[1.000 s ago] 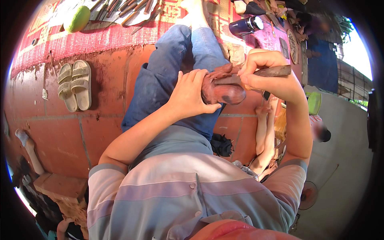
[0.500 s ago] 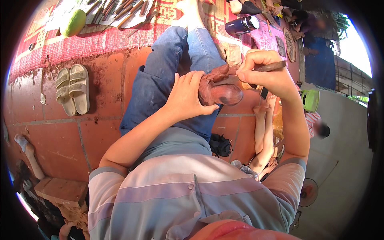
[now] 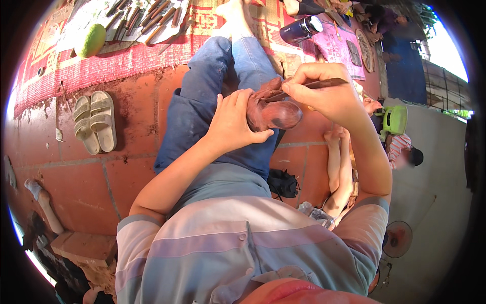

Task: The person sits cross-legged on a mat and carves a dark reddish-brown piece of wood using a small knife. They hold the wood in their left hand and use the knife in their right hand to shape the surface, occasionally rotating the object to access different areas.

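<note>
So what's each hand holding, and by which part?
Left hand: the carving, around its left side. Right hand: the tool, pinched partway along, back end jutting right.

Reddish-brown carving point(image 3: 263, 115); blue jeans point(image 3: 186, 114); red-patterned mat point(image 3: 124, 57).

Place: carving workshop, apparently | Signs: wood-handled tools point(image 3: 167, 15) laid out; reddish-brown carving point(image 3: 278, 114) in left hand point(image 3: 230, 121)

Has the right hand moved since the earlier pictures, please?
Yes. Judged against the beige slippers, the right hand has moved leftward, somewhat closer to them.
</note>
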Tool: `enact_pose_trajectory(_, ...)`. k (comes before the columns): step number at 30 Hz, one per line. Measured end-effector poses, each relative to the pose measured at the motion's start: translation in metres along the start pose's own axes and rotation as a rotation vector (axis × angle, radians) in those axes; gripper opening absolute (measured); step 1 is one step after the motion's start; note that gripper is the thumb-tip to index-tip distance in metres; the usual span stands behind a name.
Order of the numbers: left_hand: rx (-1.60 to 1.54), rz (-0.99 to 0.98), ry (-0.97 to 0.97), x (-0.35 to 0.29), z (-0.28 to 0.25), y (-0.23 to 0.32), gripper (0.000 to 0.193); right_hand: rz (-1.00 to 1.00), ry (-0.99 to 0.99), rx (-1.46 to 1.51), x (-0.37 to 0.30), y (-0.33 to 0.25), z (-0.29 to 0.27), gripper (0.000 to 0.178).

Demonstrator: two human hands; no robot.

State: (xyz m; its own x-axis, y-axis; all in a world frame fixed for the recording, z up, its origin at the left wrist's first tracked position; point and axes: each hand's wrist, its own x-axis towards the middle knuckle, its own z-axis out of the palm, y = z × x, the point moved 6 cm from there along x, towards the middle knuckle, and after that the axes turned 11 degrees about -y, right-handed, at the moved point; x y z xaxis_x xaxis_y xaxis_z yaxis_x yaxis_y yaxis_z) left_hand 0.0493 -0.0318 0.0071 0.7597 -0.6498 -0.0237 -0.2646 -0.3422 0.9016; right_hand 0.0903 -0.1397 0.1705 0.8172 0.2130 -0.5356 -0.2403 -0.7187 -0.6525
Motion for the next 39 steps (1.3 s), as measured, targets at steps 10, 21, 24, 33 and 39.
enact_pose_trajectory(10,-0.026,0.010,0.009,0.000,-0.002,-0.001,0.096,-0.097,0.057,-0.198,-0.012,0.000,0.006,0.011)
enact_pose_trajectory(21,-0.110,0.042,0.050,-0.001,-0.002,-0.004,0.103,-0.149,0.136,-0.197,-0.020,-0.012,0.010,0.007)
enact_pose_trajectory(24,-0.102,0.059,0.078,-0.002,-0.003,-0.005,0.103,-0.172,-0.131,-0.158,-0.036,-0.036,0.015,0.013)
enact_pose_trajectory(33,0.321,0.031,-0.017,-0.028,0.006,-0.044,0.100,-0.594,0.857,0.767,-0.109,0.093,-0.063,0.031)
enact_pose_trajectory(39,0.218,-0.197,0.048,-0.095,-0.015,-0.131,0.085,-0.548,1.027,1.313,-0.066,0.226,0.008,0.016)
